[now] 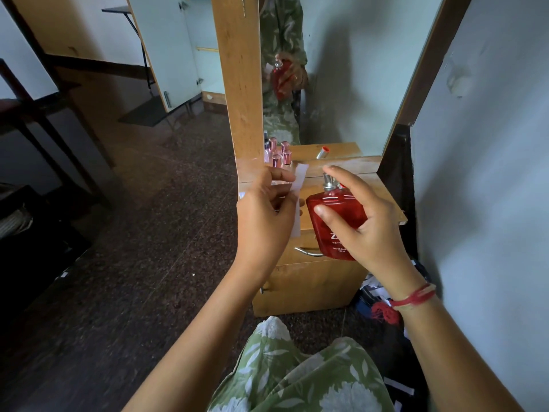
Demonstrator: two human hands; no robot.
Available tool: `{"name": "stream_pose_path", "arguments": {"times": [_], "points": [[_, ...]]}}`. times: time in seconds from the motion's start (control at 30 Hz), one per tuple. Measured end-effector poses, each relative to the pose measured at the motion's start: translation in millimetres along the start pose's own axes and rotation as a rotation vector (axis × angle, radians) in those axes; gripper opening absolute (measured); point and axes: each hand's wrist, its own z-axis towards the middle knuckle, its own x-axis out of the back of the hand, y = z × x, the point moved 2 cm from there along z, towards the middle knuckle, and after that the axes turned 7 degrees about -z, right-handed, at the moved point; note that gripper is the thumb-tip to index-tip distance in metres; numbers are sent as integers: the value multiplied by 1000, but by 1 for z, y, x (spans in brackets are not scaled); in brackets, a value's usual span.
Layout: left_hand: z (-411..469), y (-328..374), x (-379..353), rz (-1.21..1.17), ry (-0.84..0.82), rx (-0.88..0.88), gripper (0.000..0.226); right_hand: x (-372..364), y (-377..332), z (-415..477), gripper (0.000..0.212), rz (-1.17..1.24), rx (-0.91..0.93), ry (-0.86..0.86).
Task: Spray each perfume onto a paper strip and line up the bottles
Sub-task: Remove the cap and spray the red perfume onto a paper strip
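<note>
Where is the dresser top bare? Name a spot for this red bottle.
Bare wood: the back strip of the dresser top, from the pink-capped bottles to its right edge. Crowded: the back-left corner, with those bottles. The middle is hidden.

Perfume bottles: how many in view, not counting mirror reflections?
3: red bottle in right hand; two pink-capped bottles on the mirror ledge. Others may be hidden.

One red perfume bottle, one paper strip and two pink-capped bottles show.

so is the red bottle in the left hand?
No, the right hand grips the red bottle while the left hand pinches the paper strip.
</note>
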Motion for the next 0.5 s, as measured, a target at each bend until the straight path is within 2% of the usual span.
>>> {"name": "stream_pose_path", "arguments": {"times": [0.17,0.27,0.37,0.5], "points": [[-2,-4,-3,-51,-51,106,14,1,-1,2,50,-226,85,22],[-2,-8,-3,-63,-58,153,10,-1,2,0,51,-279,101,9],[-2,-13,-3,-82,-46,224,15,-5,3,-2,51,-332,130,-21],[-1,-17,-2,-193,-69,394,17,-7,6,-3,52,-392,129,-43]]}}
